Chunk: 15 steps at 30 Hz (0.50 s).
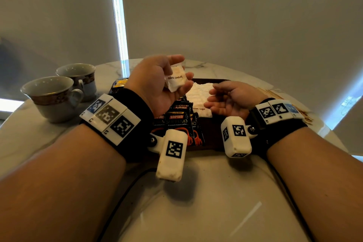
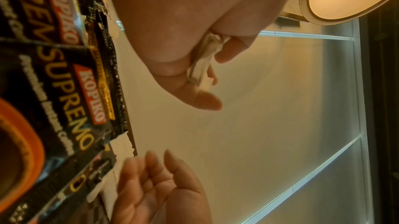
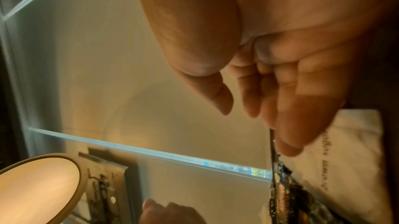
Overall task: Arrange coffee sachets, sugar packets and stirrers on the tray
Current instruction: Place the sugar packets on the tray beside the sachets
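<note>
My left hand [image 1: 169, 76] is raised above the dark tray [image 1: 211, 135] and holds a few white brown sugar packets [image 1: 175, 80] between thumb and fingers; the left wrist view shows their edges [image 2: 201, 62] pinched in the hand. Black Kopiko coffee sachets [image 1: 176, 120] lie overlapping on the tray's left part, seen close in the left wrist view [image 2: 64, 91]. More white sugar packets [image 1: 198, 98] lie in a row beside them. My right hand [image 1: 222, 100] hovers palm up over those packets, fingers relaxed, holding nothing. Wooden stirrers [image 1: 275, 94] lie on the table right of the tray.
Two patterned teacups [image 1: 53, 96] [image 1: 80, 78] stand on the round marble table [image 1: 196, 202] at the left. A yellow packet [image 1: 120, 82] lies beyond the tray's far left corner. A black cable [image 1: 121, 198] runs over the near table surface.
</note>
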Tool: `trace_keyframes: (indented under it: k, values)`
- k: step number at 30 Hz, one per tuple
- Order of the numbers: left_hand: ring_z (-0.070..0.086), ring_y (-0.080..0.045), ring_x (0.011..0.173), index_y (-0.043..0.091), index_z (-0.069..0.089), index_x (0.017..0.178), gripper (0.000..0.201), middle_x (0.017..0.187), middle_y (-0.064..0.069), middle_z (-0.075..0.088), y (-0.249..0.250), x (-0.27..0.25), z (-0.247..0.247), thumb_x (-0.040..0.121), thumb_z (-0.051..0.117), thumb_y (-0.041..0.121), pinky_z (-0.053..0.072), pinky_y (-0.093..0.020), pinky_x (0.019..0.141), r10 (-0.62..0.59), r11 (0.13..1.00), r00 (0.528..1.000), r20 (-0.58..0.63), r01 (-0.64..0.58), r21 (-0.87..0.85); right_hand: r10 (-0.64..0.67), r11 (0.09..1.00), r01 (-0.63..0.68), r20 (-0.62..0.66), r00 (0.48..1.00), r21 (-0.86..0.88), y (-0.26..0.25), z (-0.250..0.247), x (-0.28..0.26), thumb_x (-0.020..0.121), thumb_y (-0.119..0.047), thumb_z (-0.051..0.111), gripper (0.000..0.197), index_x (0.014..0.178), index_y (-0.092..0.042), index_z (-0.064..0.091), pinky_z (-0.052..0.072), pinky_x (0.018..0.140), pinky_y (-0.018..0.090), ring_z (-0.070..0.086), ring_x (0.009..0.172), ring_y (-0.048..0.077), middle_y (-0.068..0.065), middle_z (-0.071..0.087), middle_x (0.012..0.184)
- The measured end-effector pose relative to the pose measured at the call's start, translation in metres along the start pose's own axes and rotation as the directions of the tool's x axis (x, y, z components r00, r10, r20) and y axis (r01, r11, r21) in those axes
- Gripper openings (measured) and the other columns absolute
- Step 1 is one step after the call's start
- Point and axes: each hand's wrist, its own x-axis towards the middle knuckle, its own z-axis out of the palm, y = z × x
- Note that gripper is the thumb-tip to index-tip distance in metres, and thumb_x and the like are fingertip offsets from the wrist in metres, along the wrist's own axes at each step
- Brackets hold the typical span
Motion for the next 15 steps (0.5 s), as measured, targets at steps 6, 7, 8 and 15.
trace_keyframes:
  k: [6,7,8,15]
  values:
    - [0.063,-0.034,0.111,0.014,0.067,0.117,0.042,0.124,-0.022,0.054,-0.001,0.001,0.003,0.098,0.036,-0.006,0.064,-0.044,0.079,0.015,0.999,1.0,0.005,-0.016,0.041,-0.185,0.981,0.182,0.036,0.982,0.069,-0.008,0.01,-0.014,0.098,-0.031,0.057,0.023,0.092,-0.011,0.063,0.049,0.049,0.022,0.067,0.062,0.016,0.005,0.063,0.077]
    - [0.065,-0.033,0.109,0.015,0.067,0.115,0.037,0.124,-0.02,0.056,-0.002,0.001,0.003,0.099,0.041,-0.004,0.064,-0.044,0.077,0.03,0.997,0.999,0.013,-0.031,0.068,-0.214,0.976,0.211,0.061,0.975,0.059,-0.009,0.013,-0.018,0.097,-0.033,0.057,0.023,0.091,-0.012,0.064,0.048,0.05,0.022,0.066,0.063,0.016,0.004,0.063,0.077]
    - [0.067,-0.032,0.106,0.017,0.067,0.114,0.032,0.122,-0.017,0.059,-0.002,0.001,0.003,0.1,0.047,-0.003,0.064,-0.042,0.075,0.046,0.994,0.999,0.019,-0.048,0.101,-0.241,0.97,0.238,0.09,0.966,0.043,-0.009,0.017,-0.021,0.096,-0.035,0.058,0.024,0.092,-0.012,0.064,0.046,0.052,0.023,0.064,0.063,0.016,0.003,0.063,0.077]
    - [0.076,-0.022,0.076,0.017,0.068,0.107,0.021,0.096,-0.007,0.074,-0.006,0.005,-0.001,0.094,0.065,0.001,0.058,-0.03,0.058,0.122,0.982,0.992,0.014,-0.123,0.147,-0.346,0.931,0.364,0.263,0.901,-0.021,-0.005,0.032,-0.029,0.081,-0.032,0.069,0.037,0.109,-0.009,0.065,0.045,0.058,0.025,0.061,0.068,0.014,0.003,0.065,0.087]
